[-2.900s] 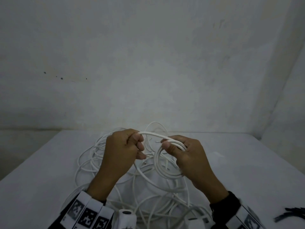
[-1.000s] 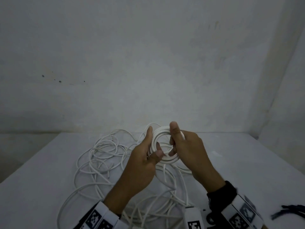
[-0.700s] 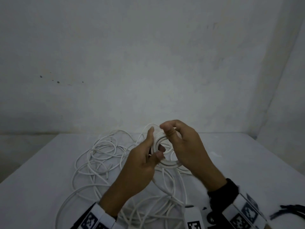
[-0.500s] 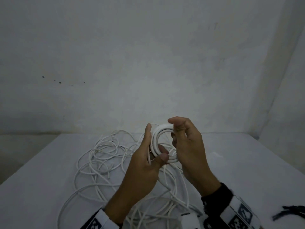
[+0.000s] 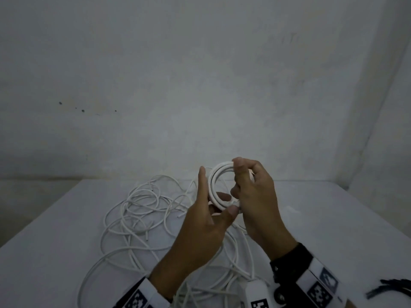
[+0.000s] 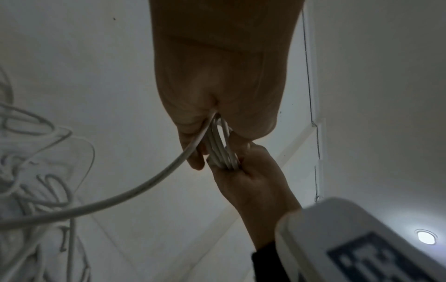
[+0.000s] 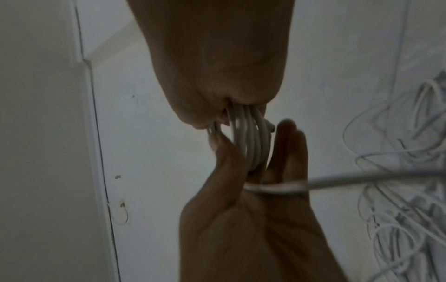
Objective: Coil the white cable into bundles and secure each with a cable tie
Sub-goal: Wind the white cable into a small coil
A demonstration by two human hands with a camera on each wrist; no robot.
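A small coil of white cable [image 5: 214, 174] stands upright above the table between both hands. My left hand [image 5: 209, 203] has its fingers straight up the coil's left side and its thumb pinching the bottom. My right hand [image 5: 242, 181] grips the right side, thumb on top and fingers curled through. The left wrist view shows the coil [image 6: 222, 150] edge-on between left hand [image 6: 193, 152] and right hand [image 6: 253, 183], one strand [image 6: 120, 196] trailing down. The right wrist view shows several turns of the coil [image 7: 251, 137] side by side.
The rest of the loose white cable [image 5: 142, 210] lies tangled on the white table [image 5: 66, 241], left of and under my hands. Black cable ties [image 5: 393, 287] lie at the near right edge. A bare wall stands close behind the table.
The hands went from pulling a loop apart to holding a tight coil together. The coil has risen slightly and my right thumb has moved onto its top.
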